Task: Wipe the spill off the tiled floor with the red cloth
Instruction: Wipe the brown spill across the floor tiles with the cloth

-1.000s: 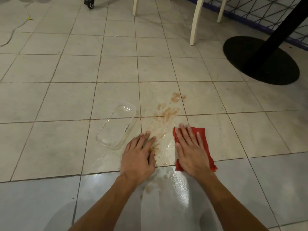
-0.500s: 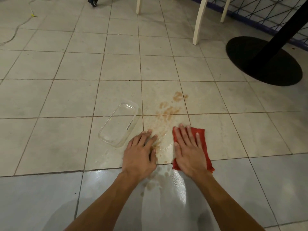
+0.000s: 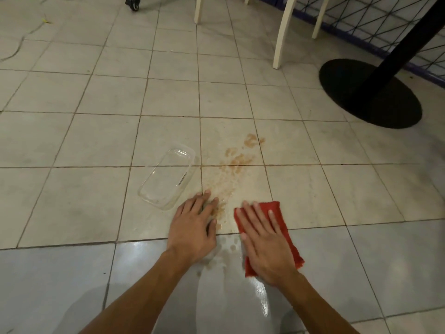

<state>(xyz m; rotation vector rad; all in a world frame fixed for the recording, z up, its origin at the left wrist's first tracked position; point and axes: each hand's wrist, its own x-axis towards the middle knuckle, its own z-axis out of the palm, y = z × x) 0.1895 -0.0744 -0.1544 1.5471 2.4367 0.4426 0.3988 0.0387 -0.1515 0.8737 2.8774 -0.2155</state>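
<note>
A brownish spill (image 3: pixel 237 162) streaks the pale tiled floor (image 3: pixel 96 141), running from blotches ahead down to a wet smear between my hands. The folded red cloth (image 3: pixel 283 221) lies flat on the floor at the spill's right edge. My right hand (image 3: pixel 262 242) presses on the cloth with straight, spread fingers and covers most of it. My left hand (image 3: pixel 192 227) rests flat on the bare tile just left of the wet streak, fingers straight.
A clear plastic container (image 3: pixel 167 178) lies on the floor just ahead and left of my left hand. A black round table base (image 3: pixel 342 92) with its pole stands at the right. White chair legs (image 3: pixel 283 32) and a wire fence are behind. Glossy wet tile lies near me.
My right hand has pulled the red cloth a little toward me and to the right. My left hand has stayed in place on the tile.
</note>
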